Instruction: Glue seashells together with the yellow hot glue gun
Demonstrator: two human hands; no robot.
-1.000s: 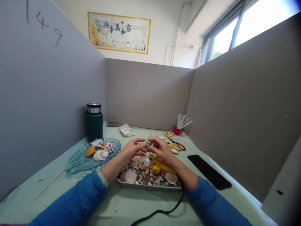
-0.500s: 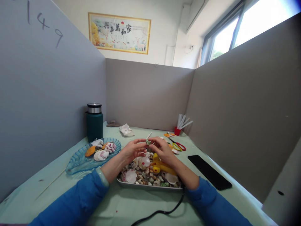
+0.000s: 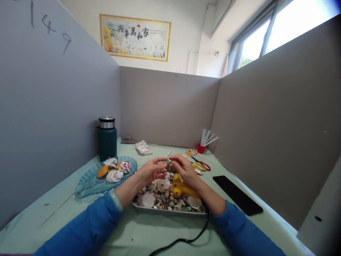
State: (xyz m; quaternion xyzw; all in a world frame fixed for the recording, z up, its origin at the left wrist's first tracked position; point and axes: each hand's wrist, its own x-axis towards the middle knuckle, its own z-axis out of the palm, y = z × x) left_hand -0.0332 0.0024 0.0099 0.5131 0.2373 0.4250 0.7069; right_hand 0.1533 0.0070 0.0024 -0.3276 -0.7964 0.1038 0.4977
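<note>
My left hand (image 3: 151, 171) and my right hand (image 3: 185, 170) meet above a tray (image 3: 170, 212) of shells, fingertips pinched round a small green shell (image 3: 168, 161). That shell is mostly hidden by the fingers. A thin white stick (image 3: 169, 153) pokes up from between the fingertips; whether it is fixed to the shell I cannot tell. Under my right hand, a yellow glue gun (image 3: 183, 187) lies on the heaped shells. Among them, a large pale scallop shell (image 3: 148, 200) shows near the tray's front left.
Left stands a blue scalloped dish (image 3: 87, 183) with several shells, and a green flask (image 3: 107, 142) behind it. To the right are scissors (image 3: 204, 165), a black phone-like slab (image 3: 237, 195) and a red cup (image 3: 201, 148) of white sticks. A black cord (image 3: 183, 240) runs across the front.
Between my fingertips the green shell has turned or sunk slightly, so less of it shows. My right fingers have shifted a little; the arms have stayed almost still.
</note>
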